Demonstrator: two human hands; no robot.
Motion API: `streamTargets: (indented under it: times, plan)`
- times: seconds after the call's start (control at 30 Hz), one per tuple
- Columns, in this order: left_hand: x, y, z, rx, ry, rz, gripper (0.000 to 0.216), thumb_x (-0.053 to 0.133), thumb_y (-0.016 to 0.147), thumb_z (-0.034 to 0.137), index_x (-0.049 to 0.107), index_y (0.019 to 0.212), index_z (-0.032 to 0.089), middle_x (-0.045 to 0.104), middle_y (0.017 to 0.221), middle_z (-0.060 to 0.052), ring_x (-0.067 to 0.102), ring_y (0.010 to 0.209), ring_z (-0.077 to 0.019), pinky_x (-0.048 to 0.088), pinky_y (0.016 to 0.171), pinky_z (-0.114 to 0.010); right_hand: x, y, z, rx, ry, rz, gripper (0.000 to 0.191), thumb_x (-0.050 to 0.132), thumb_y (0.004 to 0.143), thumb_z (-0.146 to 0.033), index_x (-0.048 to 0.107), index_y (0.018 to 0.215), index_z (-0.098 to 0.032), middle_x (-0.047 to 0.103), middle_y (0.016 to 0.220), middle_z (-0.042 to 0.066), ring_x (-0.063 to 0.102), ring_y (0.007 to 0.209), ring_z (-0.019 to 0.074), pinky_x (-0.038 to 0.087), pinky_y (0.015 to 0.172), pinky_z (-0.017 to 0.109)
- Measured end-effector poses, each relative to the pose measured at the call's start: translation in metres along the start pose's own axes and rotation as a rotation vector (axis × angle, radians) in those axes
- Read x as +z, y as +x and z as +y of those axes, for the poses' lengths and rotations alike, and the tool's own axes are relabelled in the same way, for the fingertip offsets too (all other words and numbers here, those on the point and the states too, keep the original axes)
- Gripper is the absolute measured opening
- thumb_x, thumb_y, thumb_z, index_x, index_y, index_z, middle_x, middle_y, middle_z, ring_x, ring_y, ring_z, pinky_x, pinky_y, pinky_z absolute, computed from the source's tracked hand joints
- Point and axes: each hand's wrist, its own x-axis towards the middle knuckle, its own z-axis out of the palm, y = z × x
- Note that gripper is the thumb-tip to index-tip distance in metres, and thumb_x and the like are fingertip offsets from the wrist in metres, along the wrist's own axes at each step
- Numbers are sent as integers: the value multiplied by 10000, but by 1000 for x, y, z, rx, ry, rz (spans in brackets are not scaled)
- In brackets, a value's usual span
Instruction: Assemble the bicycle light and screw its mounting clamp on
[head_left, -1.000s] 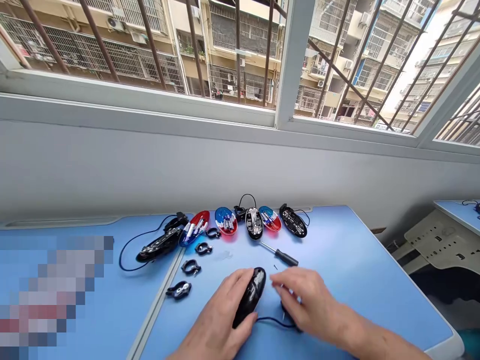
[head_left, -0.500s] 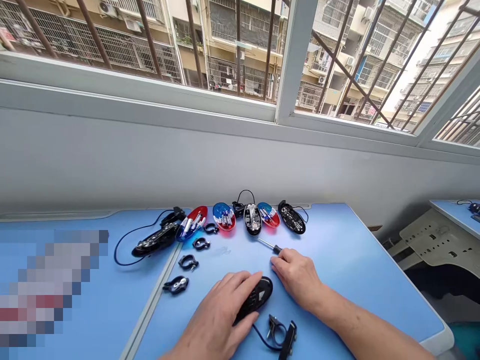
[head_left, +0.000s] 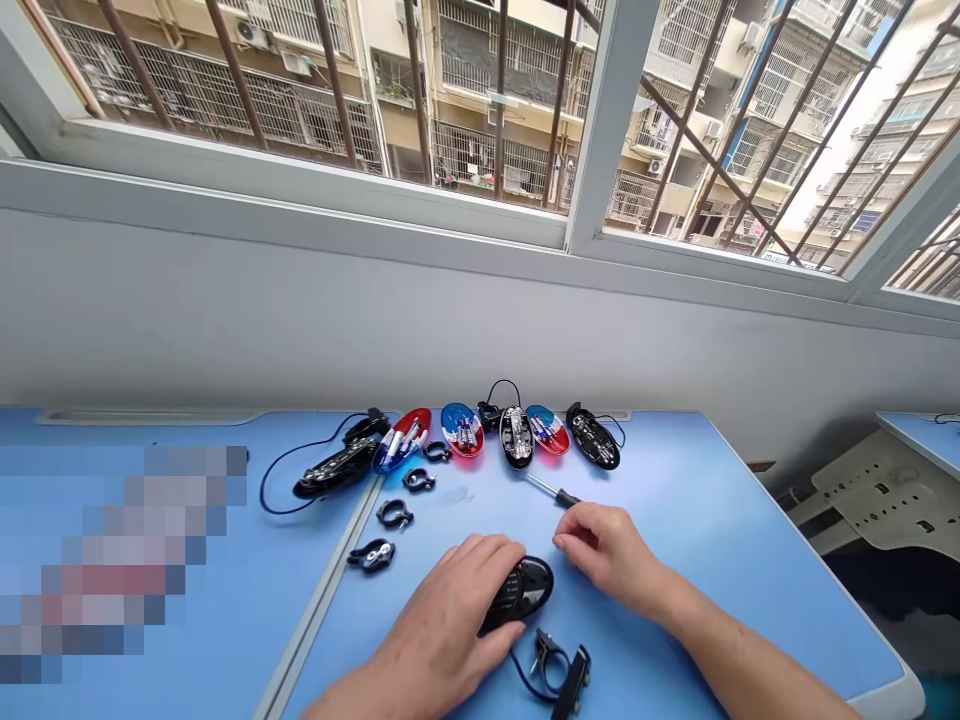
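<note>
My left hand (head_left: 450, 620) lies over a black oval lamp housing (head_left: 525, 588) on the blue table (head_left: 712, 540), fingers curled round its left side. A thin black cable runs from the housing to a black clamp bracket (head_left: 562, 670) near the front edge. My right hand (head_left: 607, 550) rests just right of the housing, fingers bent and pinched close together at the black handle of a small screwdriver (head_left: 553, 490). Whether the fingers grip the handle is unclear.
A row of oval lamp parts lies at the back: a black base with cable (head_left: 334, 468), red-and-blue lenses (head_left: 405, 438) (head_left: 463, 428) (head_left: 547, 428), and black circuit bases (head_left: 516, 436) (head_left: 594, 436). Several black clamp rings (head_left: 395, 514) lie left of centre. A window wall stands behind.
The housing has been turned over from its glossy side. My right hand moved up from the cable and clamp to the screwdriver handle. The clamp now lies uncovered near the front edge.
</note>
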Motion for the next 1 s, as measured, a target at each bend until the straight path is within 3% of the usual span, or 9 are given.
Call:
streamTargets:
  times: [0.13,0.2,0.53,1.0]
  plan:
    - [-1,1,-3,4,12,-29,315,528,677,109,532,970,224,604,979,-26,514,904,-234,405,782,-358,-10,-2,-13,137,593,-135,92,525,849,-174,597,792,-157,617,619,-27,591,532,84,479,487,163]
    - [-2,2,-4,-1,21,-31,304,518,681,112,532,964,220,603,963,-27,514,890,-232,401,762,-350,-11,-4,-16,116,706,-116,84,561,820,-177,622,767,-152,617,638,-12,570,540,90,480,513,188]
    - [-2,1,-7,-9,50,-43,286,508,679,129,528,951,214,587,937,-32,495,863,-229,386,737,-343,-4,-2,-15,-318,439,131,136,514,870,-126,635,822,-165,608,693,34,539,636,123,450,575,227]
    - [-5,2,-4,-30,78,-46,271,510,680,133,527,937,221,594,940,-29,506,875,-228,395,740,-332,1,-6,-12,-442,138,185,178,450,912,-147,622,891,-184,621,749,53,548,655,133,466,573,225]
